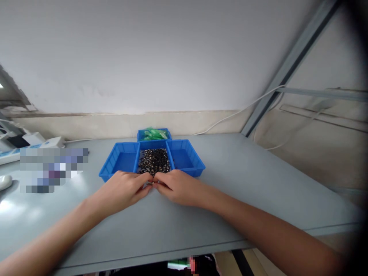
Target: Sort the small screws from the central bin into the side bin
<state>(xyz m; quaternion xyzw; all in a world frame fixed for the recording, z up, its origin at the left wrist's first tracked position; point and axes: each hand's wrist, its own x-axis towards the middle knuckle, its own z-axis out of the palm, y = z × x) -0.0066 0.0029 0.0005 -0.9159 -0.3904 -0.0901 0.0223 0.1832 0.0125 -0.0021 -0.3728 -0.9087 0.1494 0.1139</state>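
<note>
My left hand (128, 188) and my right hand (176, 187) meet fingertip to fingertip at the near edge of the middle blue bin (138, 159). Pinched between them is a small shiny metal piece (151, 184), mostly covered by the fingers, so its exact kind does not show. Both hands are closed on it. Many small dark and silvery metal parts (154, 160) fill the middle bin just beyond the fingers. A left blue bin (124, 161) and a right blue bin (182, 156) flank it.
Behind stands a smaller blue bin (138, 135) with green pieces (156, 133). The grey table (230, 165) runs to a wall with a white cable (230, 117). A metal post (266, 103) rises at right. At left lie a power strip (51, 143) and a white object (5, 182).
</note>
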